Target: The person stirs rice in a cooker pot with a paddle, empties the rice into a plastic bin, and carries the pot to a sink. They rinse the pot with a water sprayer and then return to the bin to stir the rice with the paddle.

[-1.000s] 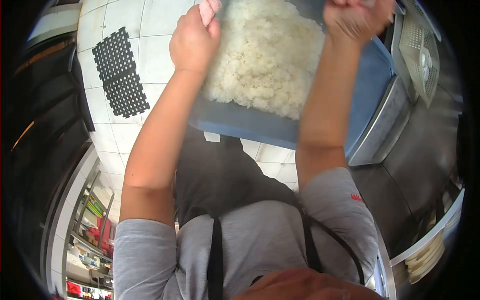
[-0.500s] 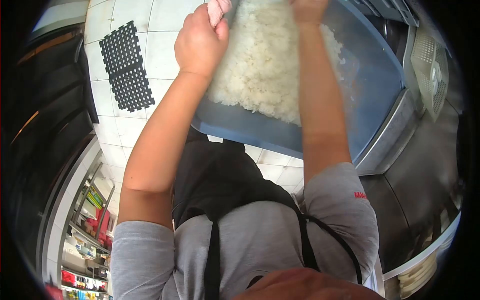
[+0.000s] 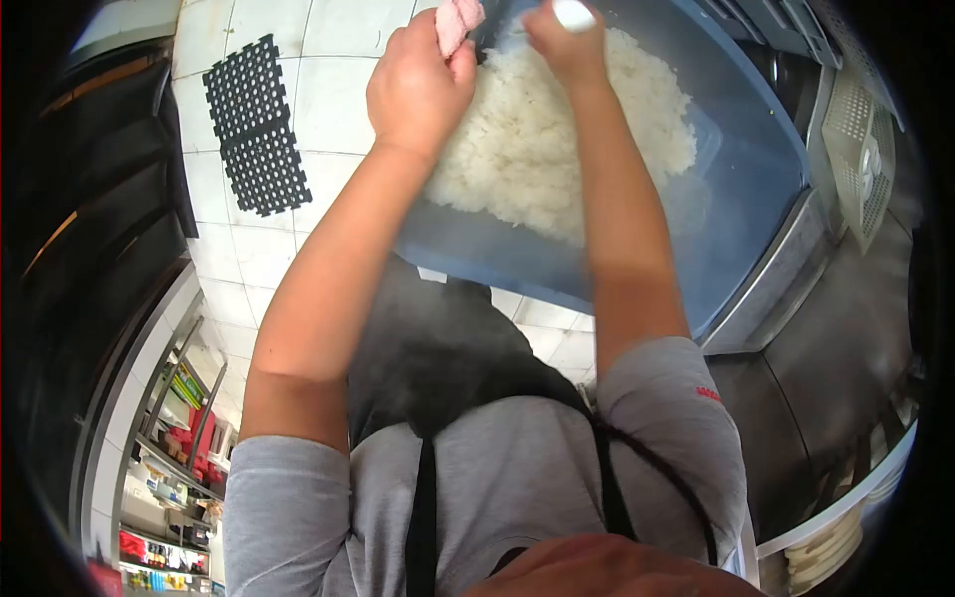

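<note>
My left hand (image 3: pixel 418 95) is closed around a folded pink cloth (image 3: pixel 457 24) at the near-left side of a blue tub (image 3: pixel 741 229). A broad heap of steaming white rice (image 3: pixel 642 109) lies in that tub. Over the rice, my right hand (image 3: pixel 569 52) is closed on an object with a rounded white end (image 3: pixel 574 14). The rest of that object is hidden by the hand and the top edge of the view. A dark edge shows between the two hands, too cut off to name.
On the white tiled floor (image 3: pixel 249 254) lies a black perforated mat (image 3: pixel 257 124). A metal stand (image 3: pixel 771 289) is at the tub's right, with a white perforated basket (image 3: pixel 858 159) beyond it. Shelves with assorted goods (image 3: pixel 174 468) stand at lower left.
My right hand has swung left and back toward me, bringing the white end into view. My left hand, still on the cloth, has shifted slightly right and toward me. More of the rice's right side shows.
</note>
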